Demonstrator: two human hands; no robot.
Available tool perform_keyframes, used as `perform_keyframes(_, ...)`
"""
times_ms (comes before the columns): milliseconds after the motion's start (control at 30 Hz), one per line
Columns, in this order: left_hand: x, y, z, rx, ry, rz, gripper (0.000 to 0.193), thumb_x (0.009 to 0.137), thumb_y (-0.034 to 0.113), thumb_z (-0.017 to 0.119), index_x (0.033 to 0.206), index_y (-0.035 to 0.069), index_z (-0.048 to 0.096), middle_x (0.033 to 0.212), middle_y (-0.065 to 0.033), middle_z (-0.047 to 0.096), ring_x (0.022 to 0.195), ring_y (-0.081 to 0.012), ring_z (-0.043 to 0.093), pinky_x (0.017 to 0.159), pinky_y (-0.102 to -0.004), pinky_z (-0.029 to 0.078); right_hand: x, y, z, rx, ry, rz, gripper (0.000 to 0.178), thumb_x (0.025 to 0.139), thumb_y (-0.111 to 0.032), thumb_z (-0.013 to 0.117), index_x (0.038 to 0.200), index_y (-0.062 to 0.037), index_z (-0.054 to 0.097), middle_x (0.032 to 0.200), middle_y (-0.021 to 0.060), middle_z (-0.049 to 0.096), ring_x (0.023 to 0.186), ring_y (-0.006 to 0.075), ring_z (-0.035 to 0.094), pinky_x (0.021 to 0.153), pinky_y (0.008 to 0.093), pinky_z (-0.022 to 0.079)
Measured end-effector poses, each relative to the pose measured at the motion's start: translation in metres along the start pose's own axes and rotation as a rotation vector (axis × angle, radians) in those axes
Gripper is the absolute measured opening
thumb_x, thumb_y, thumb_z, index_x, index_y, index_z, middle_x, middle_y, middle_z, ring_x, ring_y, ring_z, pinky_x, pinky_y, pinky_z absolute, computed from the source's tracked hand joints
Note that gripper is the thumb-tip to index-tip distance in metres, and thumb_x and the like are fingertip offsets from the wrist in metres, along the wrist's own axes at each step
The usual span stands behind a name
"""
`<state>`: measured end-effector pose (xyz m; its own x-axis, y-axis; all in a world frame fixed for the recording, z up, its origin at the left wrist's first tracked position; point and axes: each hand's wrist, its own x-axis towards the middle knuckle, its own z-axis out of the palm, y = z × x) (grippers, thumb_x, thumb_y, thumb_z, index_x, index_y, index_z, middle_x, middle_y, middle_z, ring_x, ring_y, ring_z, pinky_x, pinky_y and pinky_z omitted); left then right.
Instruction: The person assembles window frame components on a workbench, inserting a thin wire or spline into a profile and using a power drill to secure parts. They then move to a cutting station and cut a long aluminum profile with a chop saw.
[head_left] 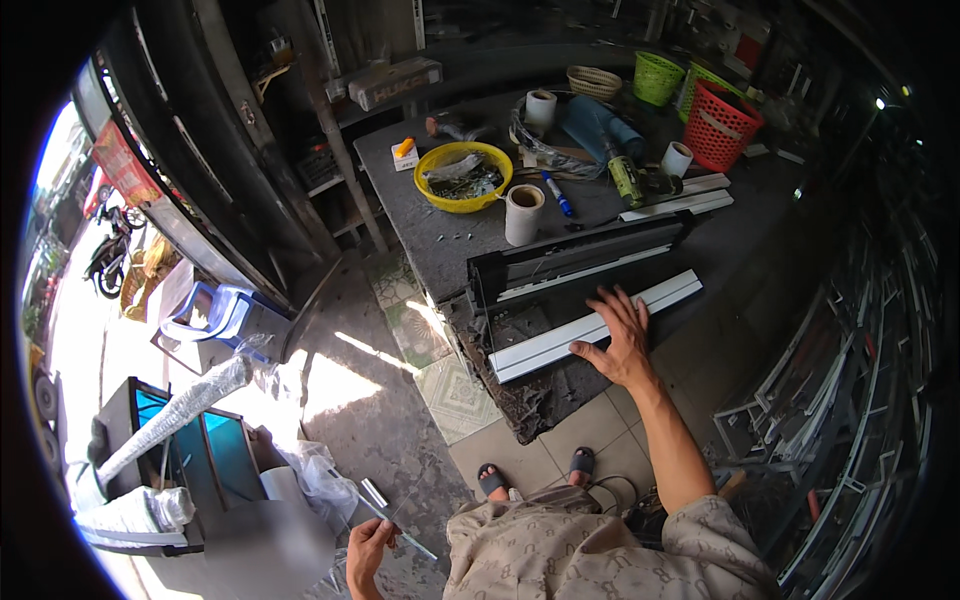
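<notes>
A white grooved metal profile [535, 352] lies slantwise along the near edge of the worktable. My right hand [622, 345] grips across it right of its middle, thumb at the near edge and fingers spread over the far edge. Low in the picture, left of my body, my left hand [372, 550] is closed round a thin, light strip [415, 545]; its exact kind is not clear. A short shiny piece [375, 492] shows just above that hand. Behind the white profile, a dark frame-like profile [570, 262] with a white strip along it rests on the table.
On the dark table [420, 225] stand a yellow basin [455, 203] of small parts, a tape roll [523, 220], a blue marker [556, 195], a green power tool [625, 180] and a red basket [720, 125]. Metal profiles [830, 400] crowd the right. A blue plastic chair [225, 315] stands left.
</notes>
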<state>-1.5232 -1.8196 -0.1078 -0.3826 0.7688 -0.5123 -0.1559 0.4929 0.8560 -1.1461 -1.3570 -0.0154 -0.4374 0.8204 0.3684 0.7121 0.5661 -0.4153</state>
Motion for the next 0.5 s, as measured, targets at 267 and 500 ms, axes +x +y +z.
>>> perform_keyframes(267,-0.018,-0.113,-0.016,0.047,0.116,-0.440,0.040,0.112,0.031,0.065,0.097,-0.003,0.078,0.080,-0.0073,0.073,0.071,-0.0200,0.074,0.072,-0.0359,0.062,0.000,0.000,0.001,-0.030,0.014,-0.009,0.096,0.083,-0.079,0.075,0.143,-0.0047,0.067,0.158,0.0220,0.055,0.156,0.0423,0.038,0.130,0.0645,0.013)
perform_keyframes(500,-0.004,-0.151,-0.012,0.159,0.212,-0.384,0.040,0.108,0.035,0.066,0.095,-0.001,0.079,0.077,-0.0071,0.076,0.071,-0.0207,0.078,0.060,-0.0296,0.053,-0.001,0.000,-0.001,-0.028,0.018,-0.022,0.096,0.084,-0.079,0.075,0.143,-0.0045,0.066,0.158,0.0230,0.055,0.156,0.0424,0.038,0.130,0.0644,0.013)
